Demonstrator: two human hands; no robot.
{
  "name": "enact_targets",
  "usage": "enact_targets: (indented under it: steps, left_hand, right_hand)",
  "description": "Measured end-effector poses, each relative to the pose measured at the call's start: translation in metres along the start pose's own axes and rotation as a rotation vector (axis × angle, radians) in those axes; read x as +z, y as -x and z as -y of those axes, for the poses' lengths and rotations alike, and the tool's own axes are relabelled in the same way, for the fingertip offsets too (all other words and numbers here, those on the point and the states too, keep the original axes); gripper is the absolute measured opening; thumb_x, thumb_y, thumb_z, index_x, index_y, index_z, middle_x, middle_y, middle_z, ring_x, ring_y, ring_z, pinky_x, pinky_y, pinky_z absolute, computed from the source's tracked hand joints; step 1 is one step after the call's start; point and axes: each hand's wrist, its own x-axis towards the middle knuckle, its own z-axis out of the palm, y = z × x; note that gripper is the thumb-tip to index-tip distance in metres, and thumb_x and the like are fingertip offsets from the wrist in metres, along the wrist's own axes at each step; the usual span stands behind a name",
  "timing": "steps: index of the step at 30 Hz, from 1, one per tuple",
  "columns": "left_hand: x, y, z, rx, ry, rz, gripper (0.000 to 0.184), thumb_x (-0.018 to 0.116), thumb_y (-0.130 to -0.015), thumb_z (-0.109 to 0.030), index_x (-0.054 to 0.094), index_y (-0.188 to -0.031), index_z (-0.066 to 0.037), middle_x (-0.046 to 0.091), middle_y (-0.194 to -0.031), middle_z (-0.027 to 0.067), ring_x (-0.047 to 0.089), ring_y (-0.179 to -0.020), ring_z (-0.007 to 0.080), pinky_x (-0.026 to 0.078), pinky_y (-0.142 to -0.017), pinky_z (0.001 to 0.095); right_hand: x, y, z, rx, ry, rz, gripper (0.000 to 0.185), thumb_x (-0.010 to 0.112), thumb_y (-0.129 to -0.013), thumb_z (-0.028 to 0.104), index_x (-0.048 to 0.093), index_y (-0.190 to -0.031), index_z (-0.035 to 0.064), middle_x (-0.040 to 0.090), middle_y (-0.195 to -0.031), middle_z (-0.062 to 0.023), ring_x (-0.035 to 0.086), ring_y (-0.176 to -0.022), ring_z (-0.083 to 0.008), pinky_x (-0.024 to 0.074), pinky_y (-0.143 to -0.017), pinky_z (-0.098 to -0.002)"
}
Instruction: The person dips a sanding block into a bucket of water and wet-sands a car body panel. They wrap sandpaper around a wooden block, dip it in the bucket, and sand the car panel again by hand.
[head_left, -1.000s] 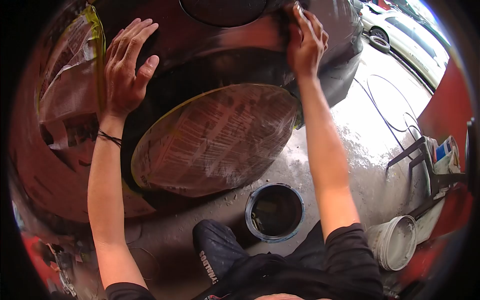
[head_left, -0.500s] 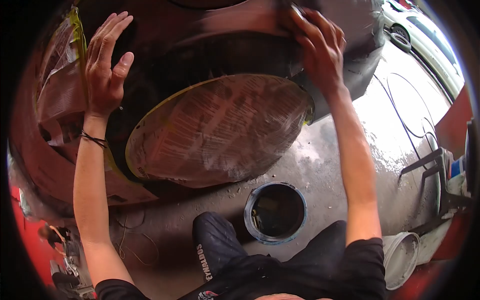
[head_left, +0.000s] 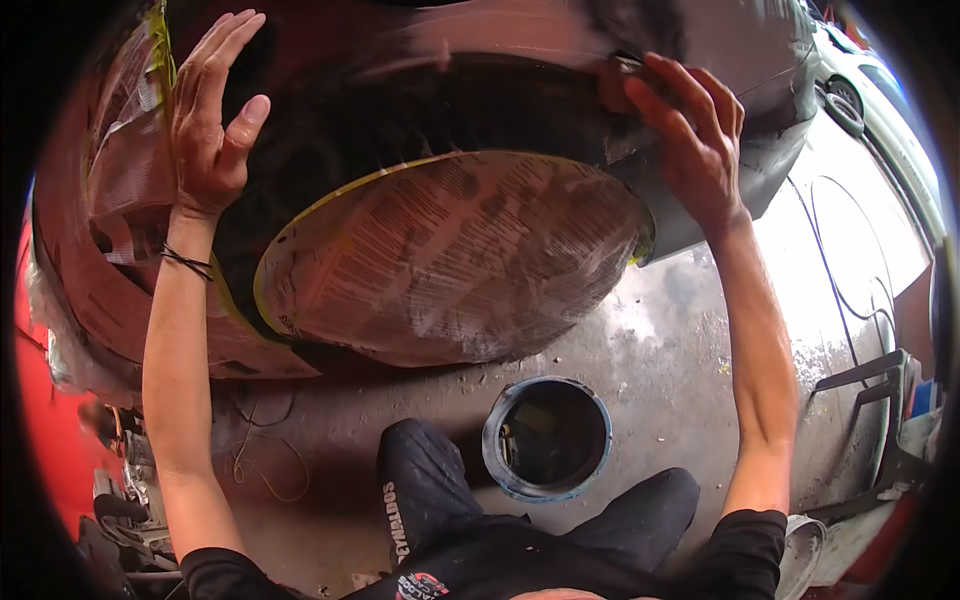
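A dark car body panel (head_left: 400, 110) with dull, scuffed patches fills the upper part of the view. My left hand (head_left: 212, 130) lies against it at the left, fingers stretched out and thumb apart, with nothing in it. Under the bent fingers of my right hand (head_left: 700, 140) is a small dark sanding pad (head_left: 612, 88), pressed on the panel above the wheel arch; the fingers partly hide it. Newspaper (head_left: 450, 260) edged with yellow tape (head_left: 385, 172) covers the round wheel opening between my hands. More masking paper (head_left: 130, 190) hangs at the far left.
A round bucket (head_left: 490, 455) with dark liquid stands on the wet concrete floor (head_left: 680, 330) between my knees. At right are a black hose (head_left: 825, 260), a dark stand (head_left: 880, 375), a pale bucket (head_left: 803, 555) and a white car (head_left: 885, 110). Clutter (head_left: 135, 500) lies lower left.
My right hand has moved right and down along the panel with the sanding pad. My left hand stays nearly in place. The view has shifted slightly.
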Motion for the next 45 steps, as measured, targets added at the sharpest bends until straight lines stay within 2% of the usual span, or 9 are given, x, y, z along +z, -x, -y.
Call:
enact_targets:
  steps: [7, 10, 17, 27, 29, 35, 38, 43, 45]
  left_hand:
    - [-0.001, -0.001, -0.009, -0.027, -0.041, -0.012, 0.056, 0.051, -0.106, -0.034, 0.061, -0.15, 0.0, 0.062, -0.154, 0.0205, 0.052, -0.15, 0.0382, 0.037, -0.127, 0.0471]
    - [-0.009, -0.004, -0.021, -0.159, -0.173, 0.074, 0.077, 0.044, -0.106, -0.059, 0.06, -0.149, 0.004, 0.063, -0.149, 0.0248, 0.054, -0.147, 0.0416, 0.038, -0.125, 0.0497]
    - [-0.01, -0.005, -0.018, -0.164, -0.124, 0.004, 0.076, 0.045, -0.107, -0.059, 0.06, -0.149, 0.003, 0.064, -0.148, 0.024, 0.055, -0.147, 0.0416, 0.038, -0.125, 0.0511]
    - [-0.011, -0.002, -0.017, -0.165, -0.128, -0.073, 0.074, 0.043, -0.108, -0.062, 0.065, -0.142, 0.0, 0.067, -0.144, 0.0209, 0.059, -0.143, 0.0419, 0.043, -0.121, 0.0525]
    - [-0.015, -0.005, -0.023, -0.154, -0.115, -0.088, 0.068, 0.045, -0.109, -0.056, 0.065, -0.142, 0.0, 0.067, -0.144, 0.0211, 0.058, -0.143, 0.041, 0.042, -0.121, 0.0518]
    - [-0.019, -0.001, -0.015, -0.14, 0.016, -0.111, 0.052, 0.048, -0.108, -0.037, 0.068, -0.138, 0.001, 0.068, -0.144, 0.0209, 0.057, -0.144, 0.0398, 0.042, -0.123, 0.0505]
    - [-0.02, -0.006, -0.012, -0.113, 0.118, -0.227, 0.046, 0.049, -0.107, -0.029, 0.07, -0.133, 0.002, 0.071, -0.138, 0.0223, 0.06, -0.141, 0.0408, 0.044, -0.122, 0.0496]
    - [-0.029, -0.004, -0.01, -0.128, 0.157, -0.341, 0.038, 0.055, -0.106, -0.023, 0.072, -0.127, 0.002, 0.075, -0.129, 0.0219, 0.067, -0.133, 0.0386, 0.047, -0.118, 0.0485]
    - [-0.024, 0.003, 0.0, -0.149, 0.185, -0.423, 0.038, 0.057, -0.106, -0.024, 0.073, -0.127, 0.003, 0.076, -0.129, 0.0226, 0.068, -0.131, 0.0378, 0.047, -0.119, 0.0484]
  right_hand:
    - [0.029, -0.058, 0.014, -0.152, -0.04, -0.041, 0.048, 0.072, -0.095, 0.013, 0.072, -0.141, 0.0266, 0.058, -0.159, -0.0056, 0.054, -0.14, -0.0325, 0.0392, -0.117, -0.0529]
    - [0.031, -0.017, 0.023, -0.079, 0.009, -0.06, 0.062, 0.074, -0.082, -0.005, 0.079, -0.133, 0.0305, 0.066, -0.153, 0.0012, 0.059, -0.138, -0.027, 0.0412, -0.116, -0.0448]
    - [0.025, -0.075, 0.026, -0.143, -0.014, -0.006, 0.062, 0.07, -0.087, -0.005, 0.076, -0.138, 0.0303, 0.065, -0.152, 0.0, 0.057, -0.138, -0.0266, 0.0401, -0.116, -0.0453]
    - [0.022, -0.036, 0.02, 0.242, 0.122, -0.203, 0.036, 0.07, -0.103, 0.016, 0.077, -0.138, 0.0218, 0.073, -0.136, -0.0069, 0.066, -0.124, -0.0309, 0.0452, -0.112, -0.0458]
    - [0.035, -0.049, 0.038, 0.528, 0.134, -0.277, 0.034, 0.069, -0.106, 0.02, 0.076, -0.139, 0.0194, 0.073, -0.134, -0.0083, 0.065, -0.123, -0.0314, 0.0452, -0.111, -0.0453]
    - [0.061, -0.096, 0.165, 0.574, 0.172, -0.263, 0.039, 0.073, -0.103, 0.031, 0.077, -0.139, 0.0146, 0.072, -0.129, -0.0139, 0.062, -0.128, -0.0331, 0.0437, -0.112, -0.0461]
    - [0.048, -0.07, 0.102, 0.463, 0.302, -0.221, 0.039, 0.073, -0.103, 0.029, 0.076, -0.14, 0.0141, 0.073, -0.13, -0.0154, 0.064, -0.126, -0.0319, 0.0456, -0.112, -0.0456]
    - [0.048, -0.09, 0.081, 0.807, 0.265, -0.281, 0.042, 0.068, -0.104, 0.023, 0.072, -0.144, 0.0092, 0.074, -0.132, -0.0192, 0.064, -0.123, -0.0401, 0.0481, -0.111, -0.0494]
    - [0.061, -0.128, 0.172, 0.535, 0.347, -0.208, 0.042, 0.066, -0.105, 0.026, 0.073, -0.144, 0.0129, 0.073, -0.132, -0.0203, 0.064, -0.122, -0.0409, 0.0494, -0.111, -0.0495]
